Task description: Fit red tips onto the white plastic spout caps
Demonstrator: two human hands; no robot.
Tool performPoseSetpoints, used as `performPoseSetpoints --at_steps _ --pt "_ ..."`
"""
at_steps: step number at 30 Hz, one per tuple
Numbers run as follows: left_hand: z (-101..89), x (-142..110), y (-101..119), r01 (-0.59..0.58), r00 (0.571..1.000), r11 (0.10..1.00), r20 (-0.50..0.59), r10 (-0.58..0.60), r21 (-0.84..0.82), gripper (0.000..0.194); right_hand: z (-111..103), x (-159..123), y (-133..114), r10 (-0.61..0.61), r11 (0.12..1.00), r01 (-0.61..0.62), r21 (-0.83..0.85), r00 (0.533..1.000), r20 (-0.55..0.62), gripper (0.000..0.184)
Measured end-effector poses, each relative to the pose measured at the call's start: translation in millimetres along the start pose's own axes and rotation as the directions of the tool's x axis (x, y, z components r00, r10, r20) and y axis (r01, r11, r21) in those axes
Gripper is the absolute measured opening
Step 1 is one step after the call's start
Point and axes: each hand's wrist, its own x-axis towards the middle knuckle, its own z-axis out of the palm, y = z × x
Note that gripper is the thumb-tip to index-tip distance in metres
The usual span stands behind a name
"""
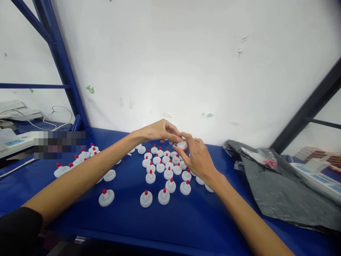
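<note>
Over the back of the blue table, my two hands meet at a white round plastic cap (182, 145). My right hand (195, 153) grips this cap between thumb and fingers. Coming in from the left, my left hand (166, 131) is closed in a pinch against the cap's upper left side; what lies between its fingertips is too small to make out. Below the hands stand several white round caps with red tips (168, 173), loosely grouped. One more red-tipped cap (106, 197) sits apart to the left, and white caps without a visible red tip (109, 175) lie near my left forearm.
More red-tipped caps (61, 170) stand at the left beyond my left forearm. A dark grey plastic bag (282, 192) covers the table's right side, with a clear bag of red pieces (269, 163) on it. Power strips (16, 142) with cables lie left; blue posts (57, 53) frame the wall.
</note>
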Motion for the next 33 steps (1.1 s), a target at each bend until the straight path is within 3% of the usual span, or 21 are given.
performPoseSetpoints --at_steps 4,8,10,12,14,19,24,33 --pt "-1.0 0.2 0.4 0.016 1.000 0.999 0.002 -0.016 0.042 0.032 -0.9 0.5 0.8 0.008 0.999 -0.008 -0.040 1.000 0.003 0.034" --pt "-9.8 1.5 -6.3 0.061 0.997 0.967 -0.051 -0.050 0.248 0.041 -4.3 2.9 5.1 0.075 0.996 -0.076 -0.053 0.997 -0.020 0.036" --pt "-16.4 1.6 -13.0 0.174 0.980 0.874 -0.165 -0.110 0.454 0.037 -6.5 4.7 9.6 0.119 0.990 -0.120 -0.071 0.993 -0.019 0.039" --pt "-23.1 0.7 -20.3 0.342 0.936 0.691 -0.299 -0.188 0.636 0.031 -8.3 6.1 15.9 0.167 0.980 -0.168 -0.105 0.986 -0.018 0.041" --pt "-29.3 -1.3 -26.7 0.467 0.884 0.532 -0.393 -0.254 0.706 0.029 -9.4 6.7 23.7 0.208 0.968 -0.209 -0.136 0.978 -0.022 0.042" --pt "-39.1 -6.1 -36.6 0.592 0.800 0.369 -0.468 -0.375 0.716 0.033 -8.5 4.1 42.3 0.256 0.953 -0.256 -0.163 0.966 -0.025 0.030" --pt "-41.4 -6.7 -42.7 0.647 0.730 0.282 -0.469 -0.498 0.708 0.038 -3.1 0.7 51.7 0.263 0.957 -0.255 -0.141 0.964 0.041 0.025" --pt "-43.8 -6.3 -52.9 0.682 0.689 0.253 -0.487 -0.537 0.686 0.047 -5.3 2.4 53.0 0.310 0.947 -0.302 -0.104 0.948 0.071 0.028"
